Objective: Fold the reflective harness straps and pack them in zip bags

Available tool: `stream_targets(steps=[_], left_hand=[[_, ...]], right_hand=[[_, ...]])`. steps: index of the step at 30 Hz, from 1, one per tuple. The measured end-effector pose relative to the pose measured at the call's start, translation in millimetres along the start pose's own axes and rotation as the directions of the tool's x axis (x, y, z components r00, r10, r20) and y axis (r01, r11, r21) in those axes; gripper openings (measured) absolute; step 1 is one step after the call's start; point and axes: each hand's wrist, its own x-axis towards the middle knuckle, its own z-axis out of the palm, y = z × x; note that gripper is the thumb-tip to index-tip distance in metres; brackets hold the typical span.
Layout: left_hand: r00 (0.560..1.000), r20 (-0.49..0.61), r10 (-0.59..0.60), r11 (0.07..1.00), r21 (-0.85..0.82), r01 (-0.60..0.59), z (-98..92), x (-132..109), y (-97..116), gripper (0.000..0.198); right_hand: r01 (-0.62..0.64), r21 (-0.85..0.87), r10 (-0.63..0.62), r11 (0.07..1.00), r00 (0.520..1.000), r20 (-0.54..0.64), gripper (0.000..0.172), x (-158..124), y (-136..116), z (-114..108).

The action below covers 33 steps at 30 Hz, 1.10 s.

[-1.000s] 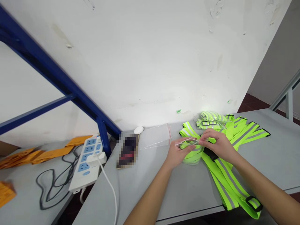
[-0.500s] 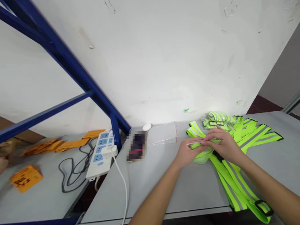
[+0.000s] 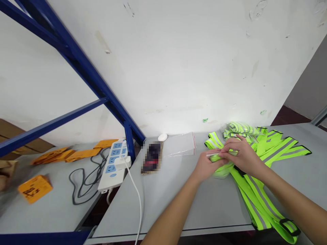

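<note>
Both hands meet over the grey table (image 3: 178, 204). My left hand (image 3: 204, 166) and my right hand (image 3: 240, 154) pinch the top edge of a small clear zip bag (image 3: 219, 162) with a folded neon-yellow reflective band inside. The bag hangs just above a heap of neon-yellow reflective straps (image 3: 258, 190) with grey stripes and black buckles. Behind the hands lie a few bagged bands (image 3: 241, 129).
A stack of empty clear bags (image 3: 181, 144) lies near the wall, beside a small white round object (image 3: 162, 137) and a phone (image 3: 152, 157). On the lower left table are a white power strip (image 3: 113, 165) with cables, orange cards (image 3: 34, 187) and a blue frame (image 3: 107, 98).
The view has swung left and up, showing more of the left table and blue frame. Both hands keep their pinch on the bag's top edge, nearly unmoved over the straps.
</note>
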Motion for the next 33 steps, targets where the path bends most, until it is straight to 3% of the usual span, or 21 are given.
stream_targets(steps=[4,10,15,19,22,25,29,32,33], left_hand=[[0.999,0.004,-0.039,0.999,-0.021,0.039,2.7,-1,2,0.018],[0.999,0.004,-0.047,0.998,-0.030,0.047,3.1,0,1,0.016],[0.998,0.023,-0.060,0.998,-0.004,0.060,2.0,1,-2,0.012],[0.997,0.011,-0.071,0.997,0.029,0.070,2.3,2,-3,0.016],[0.998,0.026,-0.062,0.998,0.031,0.062,2.2,2,-2,0.019],[0.998,0.041,-0.040,0.999,0.033,0.038,1.4,1,-3,0.016],[0.995,0.003,-0.098,0.993,0.074,0.097,-0.1,1,-6,0.010],[0.998,0.010,-0.065,0.998,0.007,0.065,-0.2,4,-7,0.009],[0.998,-0.013,-0.062,0.997,-0.039,0.061,-0.2,5,-7,0.011]], right_hand=[[-0.019,0.004,0.019,1.000,0.998,0.058,0.016,4,-6,0],[0.058,-0.081,-0.057,0.995,0.998,0.024,0.016,9,-12,3],[0.070,-0.043,-0.065,0.997,0.994,0.091,0.014,12,-14,8],[0.052,-0.003,-0.052,0.999,0.998,0.024,0.019,15,-14,10],[0.004,0.026,-0.006,1.000,0.998,0.064,0.018,18,-13,9],[0.047,0.004,-0.047,0.999,0.995,0.088,0.020,19,-14,10],[0.096,-0.037,-0.094,0.995,0.995,0.043,0.026,20,-18,15],[0.112,-0.071,-0.109,0.991,0.993,0.051,0.009,22,-18,15],[0.107,-0.091,-0.105,0.990,0.994,0.018,0.010,24,-16,14]])
